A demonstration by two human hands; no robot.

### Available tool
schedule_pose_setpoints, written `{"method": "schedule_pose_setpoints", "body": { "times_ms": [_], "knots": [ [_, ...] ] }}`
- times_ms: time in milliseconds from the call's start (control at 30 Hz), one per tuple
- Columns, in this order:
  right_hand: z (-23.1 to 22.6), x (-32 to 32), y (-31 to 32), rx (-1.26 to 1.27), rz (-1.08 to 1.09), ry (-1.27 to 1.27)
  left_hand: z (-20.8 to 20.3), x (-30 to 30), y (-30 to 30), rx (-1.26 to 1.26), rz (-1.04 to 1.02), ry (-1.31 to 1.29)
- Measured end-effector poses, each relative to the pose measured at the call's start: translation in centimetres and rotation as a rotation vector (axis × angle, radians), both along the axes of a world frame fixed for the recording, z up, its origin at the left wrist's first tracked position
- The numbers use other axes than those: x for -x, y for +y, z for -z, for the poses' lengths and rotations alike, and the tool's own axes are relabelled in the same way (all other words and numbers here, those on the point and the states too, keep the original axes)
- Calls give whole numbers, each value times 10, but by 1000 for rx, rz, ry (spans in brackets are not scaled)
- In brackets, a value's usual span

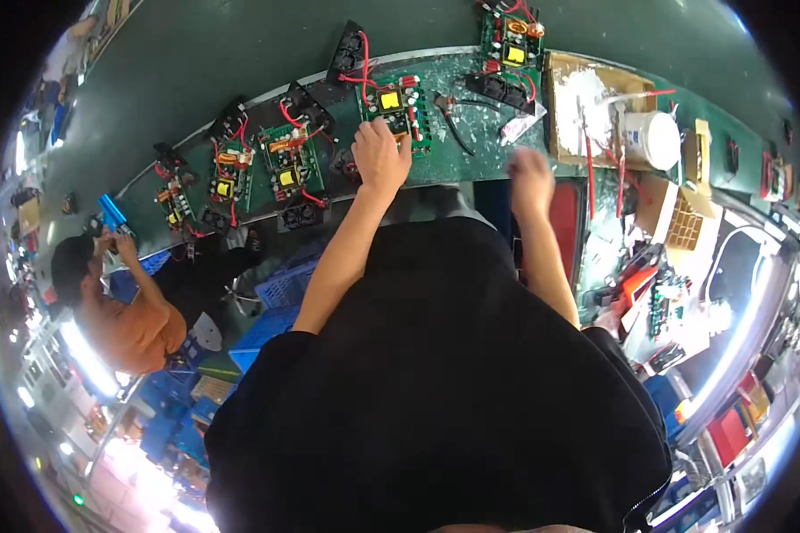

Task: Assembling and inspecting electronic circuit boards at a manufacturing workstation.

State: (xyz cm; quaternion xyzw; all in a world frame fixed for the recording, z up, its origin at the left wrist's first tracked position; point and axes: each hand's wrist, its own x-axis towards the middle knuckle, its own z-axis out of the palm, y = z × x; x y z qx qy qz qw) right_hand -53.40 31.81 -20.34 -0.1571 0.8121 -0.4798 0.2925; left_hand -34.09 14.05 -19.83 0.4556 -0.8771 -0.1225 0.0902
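My left hand (380, 158) is closed on the near left edge of a green circuit board (422, 133), which lies on the green bench. The board carries a yellow-topped transformer and red wires. The wires run to a black fan part (348, 55) beyond it. Just right of the board lies a pair of pliers (458, 131) with dark handles. My right hand (532, 182) is over the bench's front edge, apart from the board. Motion blurs its fingers, so I cannot make out their state. A small white tube (519, 126) rests just beyond it.
Several similar boards with fans, such as one board (289, 164), line the bench to the left. Another board (514, 49) lies at the back. A tray (556, 111) of white paste and a white tub (653, 139) stand at right. A co-worker (120, 302) sits far left.
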Motion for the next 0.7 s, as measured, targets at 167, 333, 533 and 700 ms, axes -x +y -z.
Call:
{"method": "schedule_pose_setpoints", "body": {
  "times_ms": [167, 333, 533, 700],
  "knots": [
    [34, -30, -78, 35, -196, -227, -5, 29, -7, 23, -261, -111],
    [39, -33, -91, -35, -306, -191, -4, 10, -35, -250, -278, -250],
    [34, -36, -97, -21, -388, -17, 7, 0, -40, -315, -215, -229],
    [30, -34, -99, -40, -333, -48, 1, 3, -40, -353, -211, -241]
  ]
}}
